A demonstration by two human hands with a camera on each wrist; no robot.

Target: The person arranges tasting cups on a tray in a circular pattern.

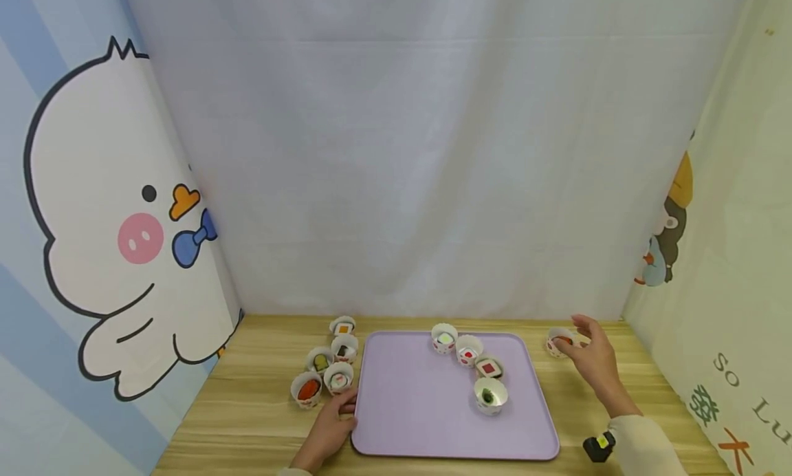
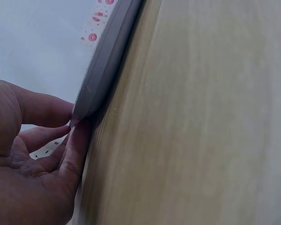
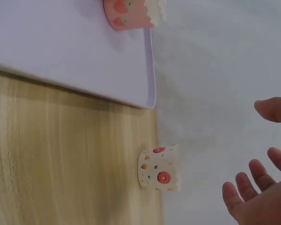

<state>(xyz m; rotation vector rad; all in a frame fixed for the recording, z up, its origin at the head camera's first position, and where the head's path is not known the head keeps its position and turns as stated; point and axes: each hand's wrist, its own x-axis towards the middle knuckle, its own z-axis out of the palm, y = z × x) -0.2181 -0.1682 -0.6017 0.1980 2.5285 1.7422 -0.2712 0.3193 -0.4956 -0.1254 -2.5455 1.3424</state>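
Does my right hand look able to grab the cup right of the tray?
Likely yes: the right hand is close by and open, with nothing visible between it and the cup.

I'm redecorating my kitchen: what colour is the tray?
The tray is pale lilac, showing best in the head view.

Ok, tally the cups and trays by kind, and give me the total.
Tray: 1
Cups: 10 (5 left of the tray, 4 on it, 1 to its right)
Total: 11
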